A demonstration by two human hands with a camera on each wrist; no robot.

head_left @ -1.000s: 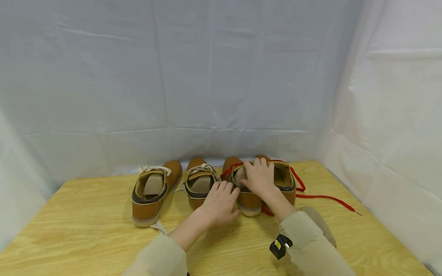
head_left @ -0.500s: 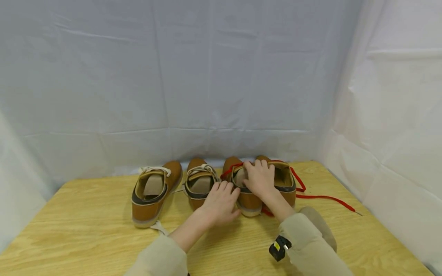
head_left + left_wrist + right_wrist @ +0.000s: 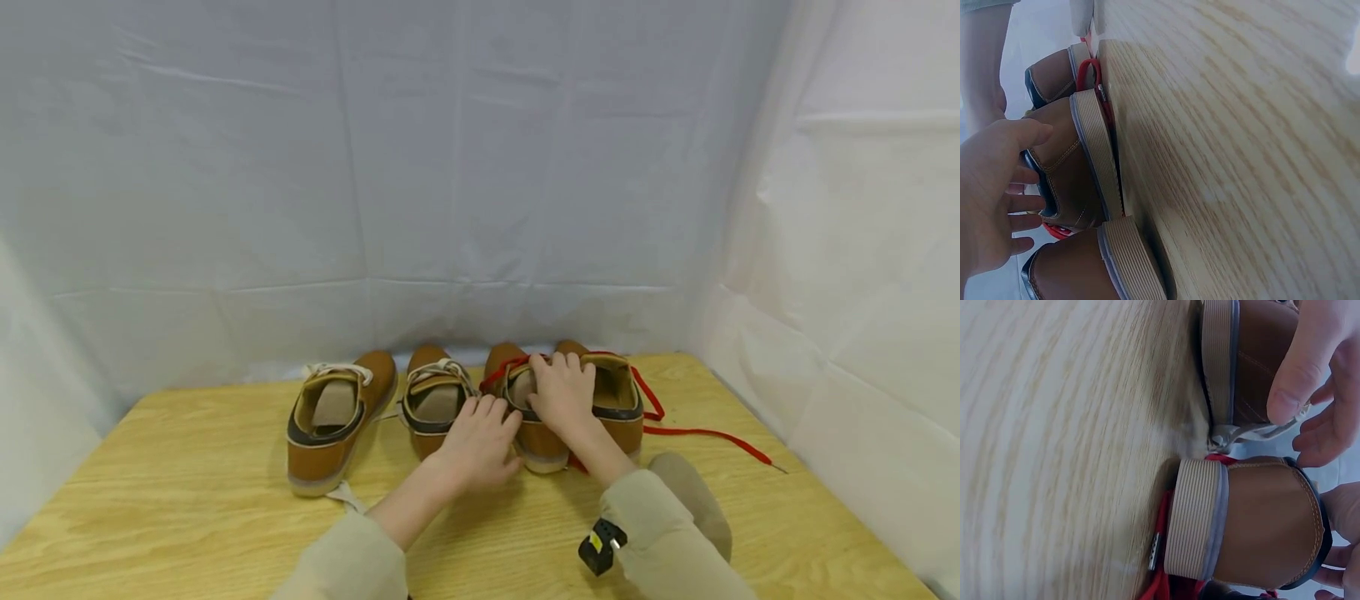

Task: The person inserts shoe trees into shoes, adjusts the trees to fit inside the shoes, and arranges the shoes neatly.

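The left red-laced shoe [image 3: 542, 438] is perhaps steadied by the right hand [image 3: 564, 395], its grip unclear, the left hand [image 3: 478, 443] being held loosely spread near it

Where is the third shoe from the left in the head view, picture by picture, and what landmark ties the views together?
Head: the shoe is right of centre, below mid-height, partly covered by the right hand.
Left wrist: left of centre, the middle one of three.
Right wrist: lower right, heel facing the camera.
Shared landmark: red lace beside its heel.
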